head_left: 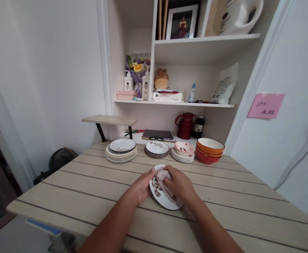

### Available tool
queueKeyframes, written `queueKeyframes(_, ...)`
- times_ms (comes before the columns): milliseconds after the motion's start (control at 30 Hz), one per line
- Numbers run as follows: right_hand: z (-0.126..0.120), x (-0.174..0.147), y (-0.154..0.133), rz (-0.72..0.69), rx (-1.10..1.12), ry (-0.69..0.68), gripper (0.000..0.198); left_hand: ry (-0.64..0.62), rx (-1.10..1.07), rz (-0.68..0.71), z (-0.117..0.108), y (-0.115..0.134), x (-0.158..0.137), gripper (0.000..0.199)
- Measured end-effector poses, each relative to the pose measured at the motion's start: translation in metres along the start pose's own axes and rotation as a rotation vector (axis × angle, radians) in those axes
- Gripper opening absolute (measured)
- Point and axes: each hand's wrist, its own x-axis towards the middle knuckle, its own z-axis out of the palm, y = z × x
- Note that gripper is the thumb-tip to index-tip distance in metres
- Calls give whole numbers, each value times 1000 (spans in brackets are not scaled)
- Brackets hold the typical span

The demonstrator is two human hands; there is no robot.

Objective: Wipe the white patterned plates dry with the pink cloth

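Note:
A white plate [162,201] with a dark rim and brown flower pattern is tilted above the wooden table, in front of me. My left hand [142,185] grips its left edge, thumb on the rim and fingers behind. A pale pink cloth [167,188] lies bunched on the plate's face. My right hand [179,182] is closed on this cloth and presses it against the plate; its fingertips are partly hidden in the folds.
Along the table's [96,189] back stand a tall plate stack [121,154], a smaller plate stack [156,149], small dishes under a square bowl [185,149], and stacked orange and red bowls [209,151]. Behind them are a red jug [185,125], a dark bottle [198,127] and glasses on a laptop [158,134].

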Motion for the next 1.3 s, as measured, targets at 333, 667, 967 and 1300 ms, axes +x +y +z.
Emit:
queueKeyframes(333,-11,-9,12,-141,-25,-212,30,52,24,-40,2,2,-3,41)
queueKeyframes(667,6,-8,-10,-162,73,-29,34,49,42,-6,-3,-2,3,44)
queueKeyframes(967,-2,-1,6,48,-97,-105,31,68,29,-4,2,-1,0,41)
queueKeyframes(1300,-4,-16,-6,-139,-63,-154,30,101,50,0,5,1,-2,38)
